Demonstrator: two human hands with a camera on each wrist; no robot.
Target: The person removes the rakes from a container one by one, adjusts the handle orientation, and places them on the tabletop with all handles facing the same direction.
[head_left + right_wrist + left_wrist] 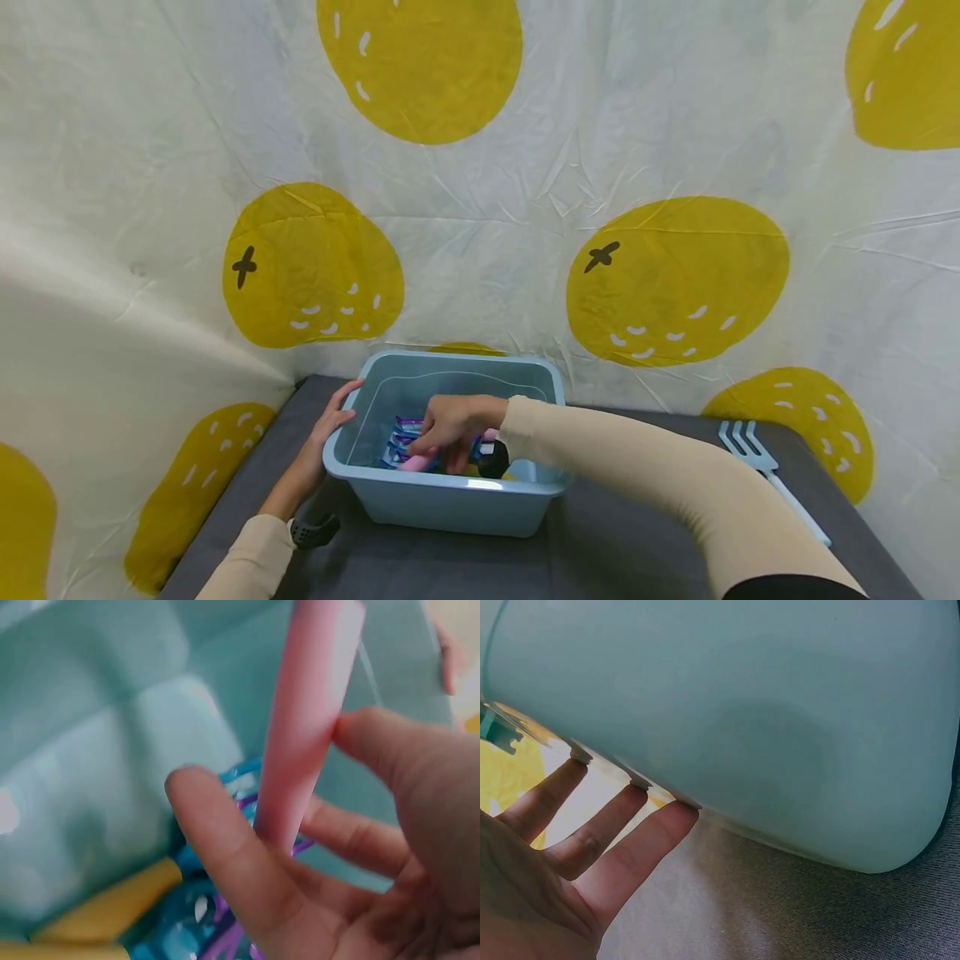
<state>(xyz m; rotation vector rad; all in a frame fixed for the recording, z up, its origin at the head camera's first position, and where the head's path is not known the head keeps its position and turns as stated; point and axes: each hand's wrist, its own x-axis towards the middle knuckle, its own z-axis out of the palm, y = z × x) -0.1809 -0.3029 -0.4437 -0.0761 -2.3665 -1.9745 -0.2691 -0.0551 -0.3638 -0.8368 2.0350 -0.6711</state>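
Observation:
A light blue plastic bin (450,508) stands on the dark table. My left hand (330,421) is at its left rim, and in the left wrist view the straight fingers (641,851) touch the bin's outer edge. Inside the bin, my right hand (453,425) holds a smooth pink rod (307,727) between thumb and fingers. The rod's upper end leaves the right wrist view, and its lower end is partly hidden by the fingers. Below it lie blue and purple shiny pieces (217,922) and yellow handles (112,904).
A light blue toy fork (772,471) lies on the table (600,542) at the right. Behind the table hangs a pale cloth (480,275) with yellow fruit shapes, close to the bin's back rim. The right forearm crosses over the bin's right side.

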